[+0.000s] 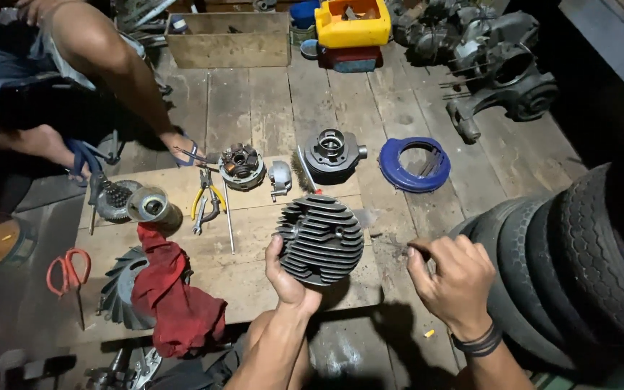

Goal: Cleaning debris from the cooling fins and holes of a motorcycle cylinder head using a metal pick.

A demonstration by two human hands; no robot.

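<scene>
Head view. Left hand (288, 278) at lower centre, fingers cupped around the dark grey finned metal cylinder head (321, 239), lifted just above the pale wooden board (254, 278). Right hand (451, 280) at lower right, pinching something too small to identify. Red rag (175, 296) lower left; yellow-handled pliers (206, 201) centre left; stacked black tyres (579, 267) far right.

Matt grey finned metal cylinder head (321, 240) (dusty), rough wooden board (254, 245), red cloth rag (175, 292)

A dark, finned metal cylinder head (321, 239) is sitting tilted at frame centre, its ribs facing us, above the wooden board.
</scene>
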